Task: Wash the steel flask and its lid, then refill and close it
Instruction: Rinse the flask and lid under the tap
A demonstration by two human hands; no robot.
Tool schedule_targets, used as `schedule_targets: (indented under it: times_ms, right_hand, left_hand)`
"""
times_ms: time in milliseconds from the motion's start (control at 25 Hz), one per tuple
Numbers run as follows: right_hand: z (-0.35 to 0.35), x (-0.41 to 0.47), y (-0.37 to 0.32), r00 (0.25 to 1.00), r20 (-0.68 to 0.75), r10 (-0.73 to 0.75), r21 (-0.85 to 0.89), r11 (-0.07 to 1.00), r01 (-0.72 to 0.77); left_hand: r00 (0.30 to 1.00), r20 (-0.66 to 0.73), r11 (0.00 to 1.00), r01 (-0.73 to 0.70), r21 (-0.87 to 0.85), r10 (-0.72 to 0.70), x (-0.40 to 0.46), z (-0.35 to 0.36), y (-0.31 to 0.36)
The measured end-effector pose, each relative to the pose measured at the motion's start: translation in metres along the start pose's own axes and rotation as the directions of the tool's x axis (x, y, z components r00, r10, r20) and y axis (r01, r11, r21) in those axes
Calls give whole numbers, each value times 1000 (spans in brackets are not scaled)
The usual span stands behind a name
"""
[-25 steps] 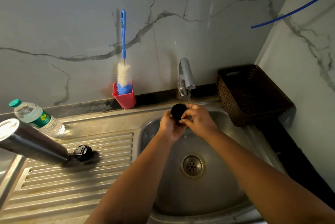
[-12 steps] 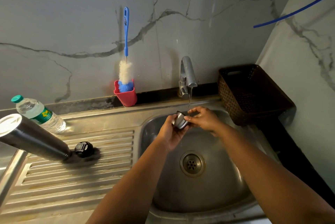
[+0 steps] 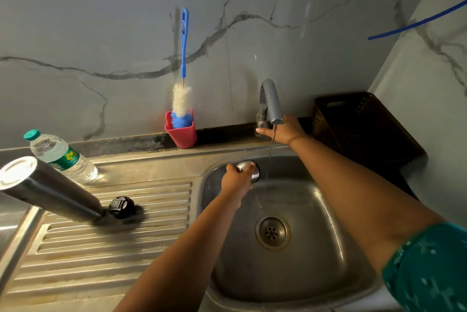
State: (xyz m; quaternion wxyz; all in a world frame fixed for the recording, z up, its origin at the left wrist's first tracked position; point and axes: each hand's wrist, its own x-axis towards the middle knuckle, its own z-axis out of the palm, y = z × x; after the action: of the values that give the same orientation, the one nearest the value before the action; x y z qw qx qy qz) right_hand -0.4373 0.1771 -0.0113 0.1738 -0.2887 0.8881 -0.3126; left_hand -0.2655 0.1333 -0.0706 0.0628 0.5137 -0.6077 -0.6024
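The steel flask (image 3: 50,190) stands mouth down and tilted on the drainboard at the left. Its black inner cap (image 3: 121,207) lies beside the flask's mouth. My left hand (image 3: 236,181) grips the steel lid (image 3: 250,170) over the sink's back left corner, just left of a thin stream of water. My right hand (image 3: 284,131) is up at the tap (image 3: 270,103), holding the handle at its base, with the fingers partly hidden behind the spout.
The steel sink (image 3: 316,273) has a drain in the middle. A plastic water bottle (image 3: 60,156) stands behind the flask. A red holder (image 3: 182,135) with a blue bottle brush (image 3: 184,59) sits against the wall. A dark basket (image 3: 364,130) is at the right.
My right hand left the lid and rose to the tap's base. My left hand keeps the lid, which is now left of the stream. The water has thinned.
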Motion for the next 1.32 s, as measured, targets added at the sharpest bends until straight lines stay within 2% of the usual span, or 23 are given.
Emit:
schedule_targets:
  times_ms: [80,160,240,360,480,600,680,760,840,920,1000,1040,1080,1120,1160,1200,1240,1280,1320]
  right_hand:
    - [9,4,-6,1000,20,15,35,999,-16]
    - [21,10,-5,999,-41,4,-10,1000,-5]
    - [25,7,-4,993,-104,60,55,997,-55]
    - [21,5,-1,985,-126,119,137,985,-101]
    - [27,4,18,988,-33,148,198,970,-139]
    - [53,-31,52,963,69,261,178,947,-269]
    - [76,-73,59,961,250,116,106,984,-146]
    - [89,-109,50,931,346,-112,29,994,109]
    - [81,-122,34,935,225,-275,-29,957,289]
    - [61,-125,23,937,15,-349,8,937,349]
    - [50,-132,21,916,-135,-379,41,921,387]
    - [49,-136,21,931,-113,-347,40,935,354]
    - [53,-139,22,965,20,-262,14,965,262]
    - [62,-143,27,969,202,-139,-73,985,157]
    - [70,-150,32,953,298,-56,-138,985,101]
    - [75,-155,35,956,287,-59,-164,980,110]
    - [76,-157,35,977,177,-121,-127,981,145]
    - [75,-160,30,982,21,-188,-47,981,189]
    - [75,-160,29,972,-87,-219,6,975,220]
  left_hand:
    - [1000,11,1000,-9,4,9,1,1,3]
    - [1000,19,1000,-15,-6,15,0,1,8]
    - [999,30,1000,-11,-29,12,-1,0,13]
    - [999,32,999,-3,-47,5,1,-1,15]
    - [1000,11,999,-27,17,27,2,0,10]
    - [993,-51,988,-102,117,108,-6,-5,-5]
    - [992,-56,966,-95,240,111,-9,-5,-17]
    - [990,-16,926,-128,355,143,-17,-1,-22]
    - [954,-9,870,-271,412,301,-32,-2,-15]
    - [861,-30,818,-472,328,508,-43,-12,-3]
    - [756,45,724,-640,256,653,-46,-27,3]
    - [729,131,678,-677,286,672,-43,-32,1]
    - [759,243,668,-649,365,604,-38,-35,-5]
    - [811,334,669,-585,458,480,-33,-36,-17]
    - [844,377,690,-532,491,382,-35,-36,-28]
    - [849,377,715,-520,467,372,-37,-33,-36]
    - [828,328,717,-559,417,455,-42,-30,-40]
    - [778,254,684,-627,373,574,-45,-29,-40]
    - [705,223,604,-698,384,673,-45,-28,-40]
